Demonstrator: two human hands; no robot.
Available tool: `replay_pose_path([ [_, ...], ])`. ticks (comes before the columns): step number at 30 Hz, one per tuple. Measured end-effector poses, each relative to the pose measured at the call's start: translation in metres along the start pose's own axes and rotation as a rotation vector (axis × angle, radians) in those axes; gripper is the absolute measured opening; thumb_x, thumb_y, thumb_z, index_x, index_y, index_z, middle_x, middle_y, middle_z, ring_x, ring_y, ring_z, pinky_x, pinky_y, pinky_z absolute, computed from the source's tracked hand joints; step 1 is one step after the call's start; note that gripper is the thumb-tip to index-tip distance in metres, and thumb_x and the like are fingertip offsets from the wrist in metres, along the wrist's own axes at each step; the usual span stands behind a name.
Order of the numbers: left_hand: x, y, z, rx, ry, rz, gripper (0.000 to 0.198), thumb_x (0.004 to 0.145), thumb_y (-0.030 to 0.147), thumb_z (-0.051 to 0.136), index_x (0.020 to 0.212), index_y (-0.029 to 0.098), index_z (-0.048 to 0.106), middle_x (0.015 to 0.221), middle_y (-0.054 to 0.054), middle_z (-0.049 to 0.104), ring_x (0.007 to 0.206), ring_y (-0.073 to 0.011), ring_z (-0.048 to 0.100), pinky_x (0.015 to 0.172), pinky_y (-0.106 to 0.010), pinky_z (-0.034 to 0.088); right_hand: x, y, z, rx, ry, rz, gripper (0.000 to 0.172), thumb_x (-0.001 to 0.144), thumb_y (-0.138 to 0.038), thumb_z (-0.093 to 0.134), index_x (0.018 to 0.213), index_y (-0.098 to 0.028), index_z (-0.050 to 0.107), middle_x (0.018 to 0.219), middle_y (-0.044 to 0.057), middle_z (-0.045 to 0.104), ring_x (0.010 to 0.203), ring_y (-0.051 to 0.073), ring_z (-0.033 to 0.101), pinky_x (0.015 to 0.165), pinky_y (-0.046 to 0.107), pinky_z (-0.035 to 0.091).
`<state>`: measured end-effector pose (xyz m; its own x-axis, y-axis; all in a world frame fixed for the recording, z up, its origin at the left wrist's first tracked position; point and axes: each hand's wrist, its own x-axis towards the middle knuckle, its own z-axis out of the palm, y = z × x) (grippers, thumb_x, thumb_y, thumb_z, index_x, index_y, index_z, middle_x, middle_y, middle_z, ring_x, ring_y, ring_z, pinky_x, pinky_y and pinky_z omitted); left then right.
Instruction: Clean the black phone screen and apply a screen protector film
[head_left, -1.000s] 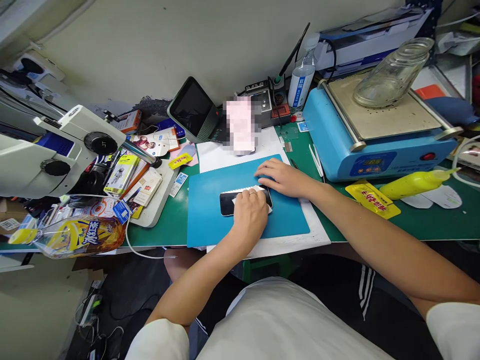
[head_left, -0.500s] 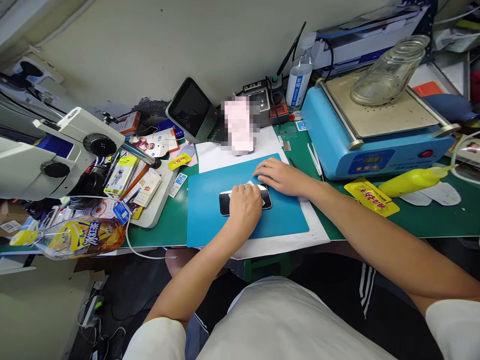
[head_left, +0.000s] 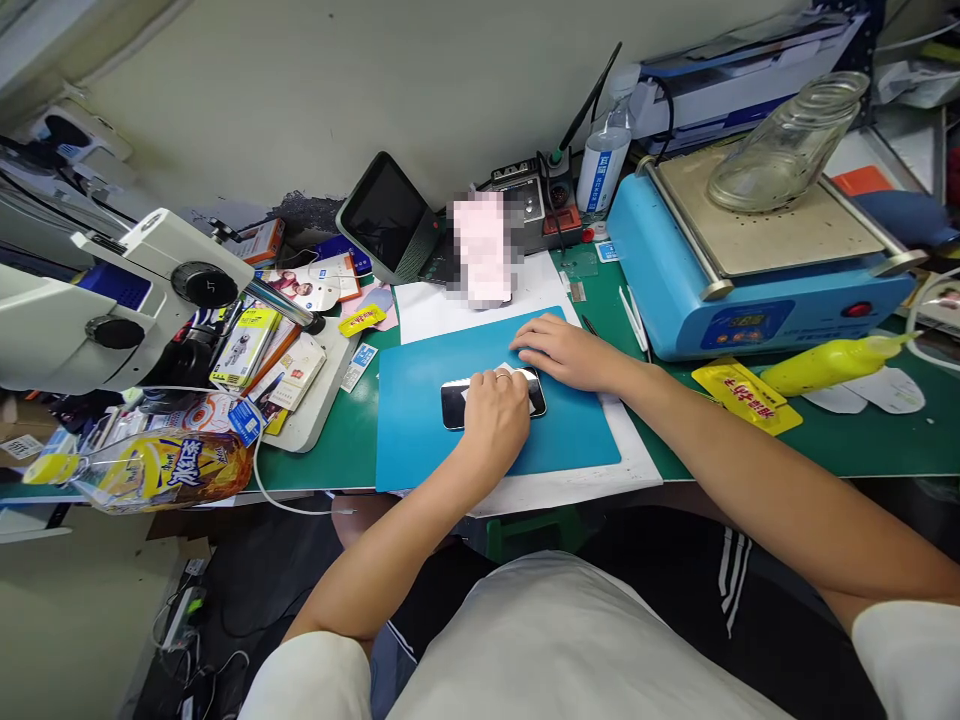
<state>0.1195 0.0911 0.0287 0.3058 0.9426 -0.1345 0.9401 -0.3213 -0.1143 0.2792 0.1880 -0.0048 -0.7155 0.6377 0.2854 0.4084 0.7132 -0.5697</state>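
Note:
A smartphone (head_left: 453, 406) with a dark screen lies flat on a blue mat (head_left: 420, 455). My left hand (head_left: 496, 415) is on top of it, fingers curled and pressed down on a white wipe (head_left: 531, 390) that shows only in part at the fingers. The middle of the phone is hidden under this hand. My right hand (head_left: 564, 350) rests palm down at the phone's far right corner, fingers stretched out over the mat. Nothing shows in its grasp, and whether it touches the phone I cannot tell.
To the right stands a blue heating plate (head_left: 667, 290) bearing a glass jar (head_left: 787, 150), with a yellow squeeze bottle (head_left: 825, 366) before it. Tweezers (head_left: 634, 318) lie beside the mat. On the left are a microscope (head_left: 150, 300) and a tea bottle (head_left: 172, 468).

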Motion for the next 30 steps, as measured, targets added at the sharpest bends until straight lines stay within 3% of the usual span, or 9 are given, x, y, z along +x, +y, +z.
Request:
replay_pose_path([
  [8, 0.008, 0.015, 0.001, 0.003, 0.023, 0.011, 0.024, 0.100, 0.005, 0.037, 0.103, 0.011, 0.061, 0.097, -0.015, 0.066, 0.092, -0.0273, 0.063, 0.077, -0.036, 0.040, 0.001, 0.002, 0.002, 0.003, 0.024, -0.030, 0.037, 0.103, -0.037, 0.042, 0.110, -0.019, 0.074, 0.109, 0.014, 0.069, 0.109, 0.031, 0.059, 0.096, 0.051, 0.048],
  [16, -0.006, 0.001, 0.004, 0.014, -0.003, -0.002, 0.025, 0.099, 0.005, 0.037, 0.099, 0.011, 0.061, 0.095, -0.016, 0.067, 0.091, -0.0287, 0.064, 0.078, -0.038, 0.041, 0.001, 0.001, 0.001, 0.010, 0.009, -0.009, 0.037, 0.102, -0.038, 0.043, 0.111, -0.020, 0.074, 0.111, 0.014, 0.068, 0.110, 0.032, 0.058, 0.096, 0.052, 0.048],
  [24, 0.010, 0.014, -0.001, -0.001, 0.000, 0.009, 0.026, 0.100, 0.005, 0.037, 0.104, 0.010, 0.061, 0.097, -0.017, 0.067, 0.093, -0.0279, 0.064, 0.078, -0.037, 0.041, 0.001, 0.002, 0.002, -0.006, 0.017, -0.029, 0.037, 0.102, -0.036, 0.043, 0.110, -0.019, 0.074, 0.109, 0.015, 0.068, 0.109, 0.031, 0.058, 0.096, 0.051, 0.048],
  [30, 0.000, -0.001, -0.001, -0.019, -0.039, 0.022, 0.023, 0.099, 0.006, 0.040, 0.101, 0.013, 0.062, 0.095, -0.014, 0.068, 0.091, -0.0266, 0.066, 0.078, -0.035, 0.042, 0.000, 0.001, 0.001, -0.005, 0.014, -0.026, 0.035, 0.102, -0.037, 0.045, 0.111, -0.019, 0.074, 0.111, 0.015, 0.068, 0.110, 0.031, 0.058, 0.095, 0.051, 0.049],
])
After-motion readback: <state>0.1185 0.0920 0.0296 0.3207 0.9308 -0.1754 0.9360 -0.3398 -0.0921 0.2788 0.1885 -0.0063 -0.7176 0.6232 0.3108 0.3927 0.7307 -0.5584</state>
